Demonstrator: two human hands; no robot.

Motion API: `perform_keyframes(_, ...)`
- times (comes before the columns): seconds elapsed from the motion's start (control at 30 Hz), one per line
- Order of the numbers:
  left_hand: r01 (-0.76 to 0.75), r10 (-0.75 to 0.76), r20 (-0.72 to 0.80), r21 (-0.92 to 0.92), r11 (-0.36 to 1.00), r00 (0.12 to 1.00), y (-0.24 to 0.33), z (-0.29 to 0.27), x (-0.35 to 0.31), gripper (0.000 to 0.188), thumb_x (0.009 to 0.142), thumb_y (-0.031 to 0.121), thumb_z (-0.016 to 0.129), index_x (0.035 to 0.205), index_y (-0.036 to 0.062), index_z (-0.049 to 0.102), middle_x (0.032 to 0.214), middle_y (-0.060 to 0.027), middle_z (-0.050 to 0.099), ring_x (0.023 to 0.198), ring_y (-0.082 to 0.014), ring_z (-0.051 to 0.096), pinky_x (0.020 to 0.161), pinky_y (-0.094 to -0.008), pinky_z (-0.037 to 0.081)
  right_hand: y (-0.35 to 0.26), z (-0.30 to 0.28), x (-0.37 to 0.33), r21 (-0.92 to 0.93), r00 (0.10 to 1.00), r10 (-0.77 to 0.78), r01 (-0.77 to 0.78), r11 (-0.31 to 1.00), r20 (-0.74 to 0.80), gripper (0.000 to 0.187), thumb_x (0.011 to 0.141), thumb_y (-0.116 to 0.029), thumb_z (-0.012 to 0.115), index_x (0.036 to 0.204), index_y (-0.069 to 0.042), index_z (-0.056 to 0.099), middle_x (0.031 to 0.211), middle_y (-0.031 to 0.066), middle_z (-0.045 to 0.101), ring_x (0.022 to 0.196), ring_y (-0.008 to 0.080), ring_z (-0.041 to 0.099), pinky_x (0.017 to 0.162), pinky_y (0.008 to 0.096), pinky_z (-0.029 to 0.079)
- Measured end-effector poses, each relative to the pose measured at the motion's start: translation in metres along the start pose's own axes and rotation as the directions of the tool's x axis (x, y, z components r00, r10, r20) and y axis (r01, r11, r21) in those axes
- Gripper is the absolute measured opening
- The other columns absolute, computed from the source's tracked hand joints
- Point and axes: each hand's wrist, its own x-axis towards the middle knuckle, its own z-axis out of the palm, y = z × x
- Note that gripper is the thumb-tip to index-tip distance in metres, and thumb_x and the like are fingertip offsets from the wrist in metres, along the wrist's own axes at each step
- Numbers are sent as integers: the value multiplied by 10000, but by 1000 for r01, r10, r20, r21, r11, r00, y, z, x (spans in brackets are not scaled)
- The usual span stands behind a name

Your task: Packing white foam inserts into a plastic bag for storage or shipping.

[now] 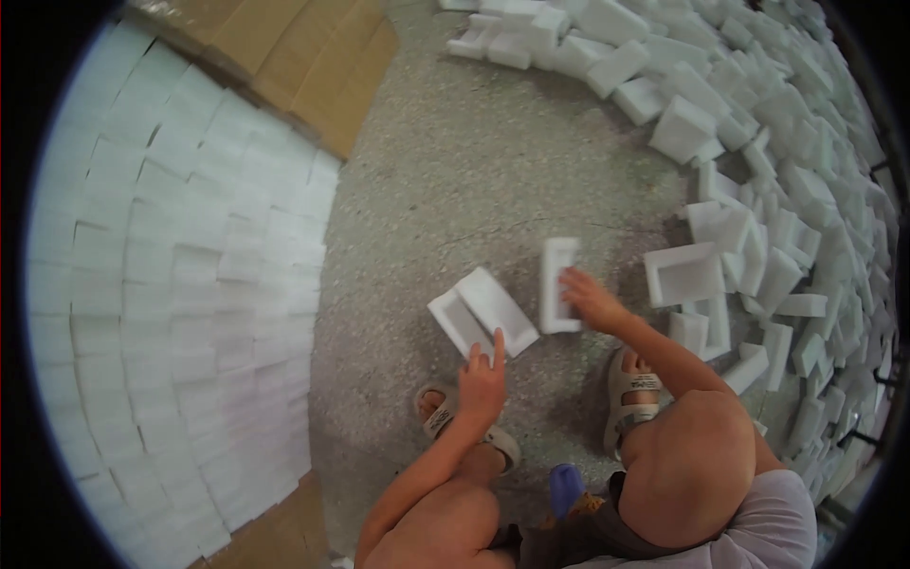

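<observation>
Two white foam trays lie on the floor in front of me, one with its hollow up (462,321) and the other leaning over its right side (502,311). My left hand (482,387) is at their near edge, fingers stretched and apart, with the fingertips against the foam. To the right, another white foam tray (552,289) stands upright in my right hand (595,303), whose fingers curl over its right side. That hand is slightly blurred, and its thumb is hard to make out.
A large heap of loose foam trays (687,128) spreads along the right. Neatly stacked white foam blocks (190,284) form a wall on the left, with brown cardboard (303,66) at its far end. My sandalled feet rest near the trays, and a blue-purple object (566,486) sits between my legs.
</observation>
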Motion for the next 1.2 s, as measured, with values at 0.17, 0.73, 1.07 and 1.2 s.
perform_keyframes(0.17,68,-49,200,-90,994,979,-28,4,18,583,778,127,579,1325,66,388,924,-140,569,988,-292,510,668,-439,406,-30,-30,22,-82,991,124,-128,988,-47,429,647,58,505,1056,-54,569,1263,160,459,1239,352,355,1059,471,235)
perform_keyframes(0.73,-111,110,-17,-78,991,994,-1,19,16,418,754,70,538,1171,71,515,849,-67,539,836,-227,522,731,-455,380,33,-10,2,227,872,489,-475,850,-9,184,747,-164,619,818,3,587,865,205,578,804,380,551,687,432,432)
perform_keyframes(1.07,-139,140,10,-95,986,990,10,10,21,376,750,82,545,1125,71,533,848,-60,541,844,-224,530,723,-430,383,-59,-38,9,89,805,594,-593,801,19,410,823,-291,546,1096,14,523,958,217,586,884,387,560,788,440,453)
perform_keyframes(1.2,-23,44,178,-116,993,983,-28,5,11,407,753,133,589,1153,93,525,882,-62,561,915,-235,538,730,-442,380,-61,22,40,190,841,533,-540,820,94,424,830,-310,536,1094,21,504,1007,213,582,937,375,561,810,456,442)
